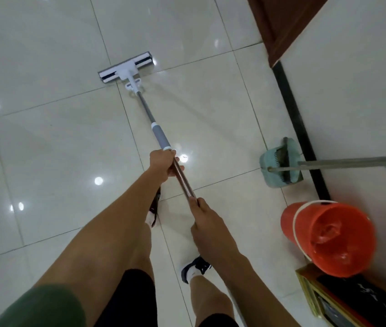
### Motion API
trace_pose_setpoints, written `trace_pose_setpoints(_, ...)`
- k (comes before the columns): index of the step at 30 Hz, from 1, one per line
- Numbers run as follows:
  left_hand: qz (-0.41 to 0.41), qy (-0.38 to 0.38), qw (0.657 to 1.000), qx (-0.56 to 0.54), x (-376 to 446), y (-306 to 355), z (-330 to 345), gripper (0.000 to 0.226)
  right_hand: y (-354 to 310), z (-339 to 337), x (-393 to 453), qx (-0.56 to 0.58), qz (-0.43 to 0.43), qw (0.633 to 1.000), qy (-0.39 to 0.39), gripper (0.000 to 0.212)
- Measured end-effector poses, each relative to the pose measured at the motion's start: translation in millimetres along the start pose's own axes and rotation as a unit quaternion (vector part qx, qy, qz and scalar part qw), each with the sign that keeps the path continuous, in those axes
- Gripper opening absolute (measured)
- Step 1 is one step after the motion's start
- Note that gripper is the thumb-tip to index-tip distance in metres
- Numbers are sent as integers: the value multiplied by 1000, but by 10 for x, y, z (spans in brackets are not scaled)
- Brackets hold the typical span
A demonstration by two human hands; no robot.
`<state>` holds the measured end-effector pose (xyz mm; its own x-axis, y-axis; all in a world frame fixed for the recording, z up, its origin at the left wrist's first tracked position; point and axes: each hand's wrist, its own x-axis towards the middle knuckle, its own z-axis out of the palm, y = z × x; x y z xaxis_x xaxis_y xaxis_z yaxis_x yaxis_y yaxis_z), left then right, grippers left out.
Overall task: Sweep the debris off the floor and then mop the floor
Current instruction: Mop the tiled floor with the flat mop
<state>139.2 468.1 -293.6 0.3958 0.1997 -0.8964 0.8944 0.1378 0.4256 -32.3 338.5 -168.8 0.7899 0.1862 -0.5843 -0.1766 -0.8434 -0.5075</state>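
A flat mop with a white and grey head (pixel 125 67) rests on the glossy pale tiled floor (pixel 45 142) ahead of me. Its metal handle (pixel 147 114) runs back towards my body. My left hand (pixel 163 167) grips the handle just below the grey sleeve. My right hand (pixel 207 223) grips it lower down, nearer my body. Both hands are closed around the handle. I see no debris on the tiles around the mop.
A teal dustpan with a broom (pixel 281 166) leans at the wall on the right. An orange bucket (pixel 328 237) stands beside it, with a framed dark board (pixel 352 300) below. A dark wooden door (pixel 279 27) is at the upper right. My feet are under the handle.
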Motion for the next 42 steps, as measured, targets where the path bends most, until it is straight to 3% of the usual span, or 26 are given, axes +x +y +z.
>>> trace_pose_setpoints(9, -3, -5, 999, 34, 1137, 1821, -635, 19, -1087, -204, 1942, -5, 2, 999, 34, 62)
trace_pose_setpoints(13, 15, -15, 999, 24, 1427, 2333, -662, 18, -1222, -376, 2483, -3, -8, 998, 64, 64)
trace_pose_setpoints(17, 6, -22, 999, 22, 1516, 2373, -690, 14, -1280, -458, 2538, 34, 48, 998, 32, 67)
trace_pose_setpoints(29, 15, -40, 997, 69, 888, 1396, -751, 23, -1111, -53, 1485, 77, 45, 994, 66, 57)
trace_pose_setpoints(42, 70, -48, 990, 111, -798, -1959, -174, 26, 405, 1163, -1612, 122, 71, 987, 76, 45)
